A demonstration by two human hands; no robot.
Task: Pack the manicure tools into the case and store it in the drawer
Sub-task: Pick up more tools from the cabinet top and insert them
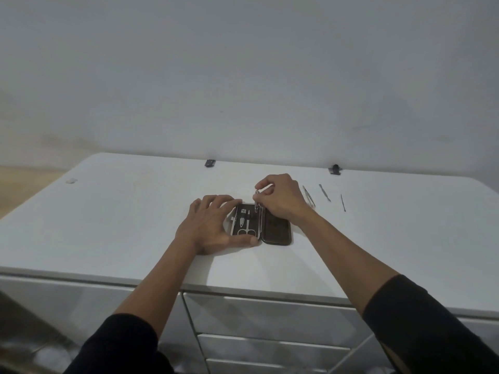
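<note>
Three loose tools: tweezers [309, 197], a cuticle pusher [324, 193] and a thin probe [343, 203] wait on the white dresser top [121, 211], well right of the action. But we start at the left!
Left hand [209, 225]: spread flat, fingers draped over the far-left corner of the case, thumb pressed along its near edge. It pins the case down rather than closing round anything.
Manicure case [261, 225]: lying open like a book on the dresser top, centre stage, tray half on the left, dark lid half on the right.
Tray contents: scissors [246, 228] already seated, loops toward the camera, and what looks like a nail clipper [243, 211] tucked above them. Two in, by my count, though the small pieces are hard to tell.
Right hand [279, 197]: hovering over the hinge, fingertips pinched shut on a small metal tool [256, 199], pointing it down into a slot beside the scissors. Which tool it is, I cannot tell.
Progress: roughly halfway through the packing, I'd say. One piece going in now, three more to fetch from the right.
Drawers [270, 314]: all shut below the dresser edge, so closing the case and stowing it both remain.
</note>
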